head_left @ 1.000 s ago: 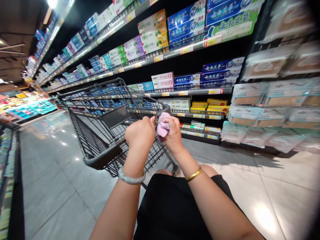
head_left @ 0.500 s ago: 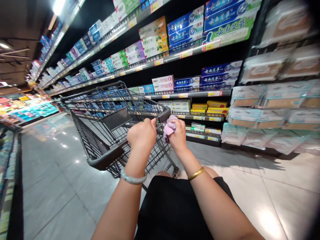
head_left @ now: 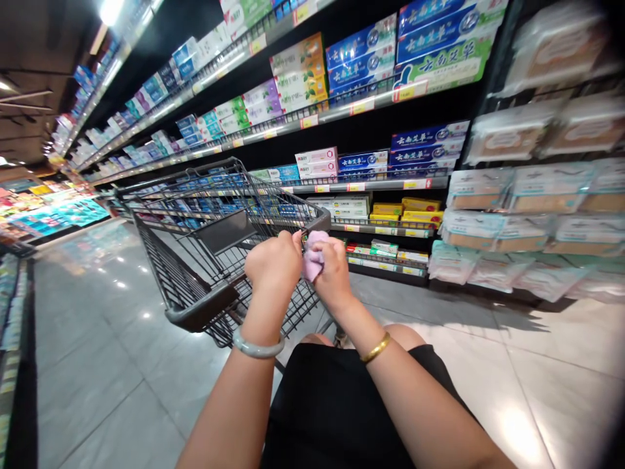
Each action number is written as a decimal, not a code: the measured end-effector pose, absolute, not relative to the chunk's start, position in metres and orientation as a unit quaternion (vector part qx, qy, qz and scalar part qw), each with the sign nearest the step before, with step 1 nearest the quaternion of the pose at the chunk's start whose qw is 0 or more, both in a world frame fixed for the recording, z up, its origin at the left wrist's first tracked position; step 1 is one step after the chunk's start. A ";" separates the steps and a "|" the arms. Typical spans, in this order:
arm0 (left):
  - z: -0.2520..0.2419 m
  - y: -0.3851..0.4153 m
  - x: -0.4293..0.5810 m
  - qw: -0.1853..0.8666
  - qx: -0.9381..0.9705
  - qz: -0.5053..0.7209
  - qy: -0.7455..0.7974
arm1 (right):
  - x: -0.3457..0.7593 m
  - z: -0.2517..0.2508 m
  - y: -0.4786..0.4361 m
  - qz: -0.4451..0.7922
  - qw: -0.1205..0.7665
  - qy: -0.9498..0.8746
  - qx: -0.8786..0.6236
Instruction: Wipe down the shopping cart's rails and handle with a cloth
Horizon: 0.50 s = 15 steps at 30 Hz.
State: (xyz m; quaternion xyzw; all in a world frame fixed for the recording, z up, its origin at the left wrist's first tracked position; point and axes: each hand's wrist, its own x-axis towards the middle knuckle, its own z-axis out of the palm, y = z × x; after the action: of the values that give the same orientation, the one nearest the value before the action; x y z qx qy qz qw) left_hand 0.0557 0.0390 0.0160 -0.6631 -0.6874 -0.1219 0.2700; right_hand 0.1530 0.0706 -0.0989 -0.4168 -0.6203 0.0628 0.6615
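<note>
A dark grey shopping cart (head_left: 227, 232) stands before me, its handle (head_left: 202, 306) slanting across the view. My left hand (head_left: 274, 260), with a pale bangle at the wrist, is closed round the middle of that handle and covers part of it. A crumpled lilac cloth (head_left: 316, 251) is bunched in the closed fingers of my right hand (head_left: 334, 273), right beside the left hand. It lies against the handle's right part. The wire basket shows no goods inside.
Shelves (head_left: 303, 185) of boxed goods run along the right and into the distance. Clear-wrapped packs (head_left: 532, 228) hang at the far right. Another shelf (head_left: 14, 312) edges the left. Shiny grey tiles (head_left: 112, 371) cover the floor.
My right hand has slid left with the lilac cloth along the handle, up to my left hand. The left hand keeps its hold; the view has shifted slightly.
</note>
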 end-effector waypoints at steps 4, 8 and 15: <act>0.015 0.039 0.055 0.280 -0.662 -0.128 -0.683 | 0.155 -0.100 0.073 0.052 0.651 -0.645 -0.396; 0.014 0.039 0.054 0.293 -0.657 -0.128 -0.682 | 0.165 -0.107 0.082 0.042 0.686 -0.574 -0.446; 0.016 0.039 0.055 0.288 -0.659 -0.116 -0.685 | 0.153 -0.107 0.070 0.023 0.644 -0.671 -0.367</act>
State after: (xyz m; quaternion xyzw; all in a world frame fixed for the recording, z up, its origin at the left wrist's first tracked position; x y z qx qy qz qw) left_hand 0.0546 0.0392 0.0160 -0.6593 -0.6850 -0.1158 0.2876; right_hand 0.1534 0.0704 -0.1070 -0.3670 -0.6707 0.0233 0.6441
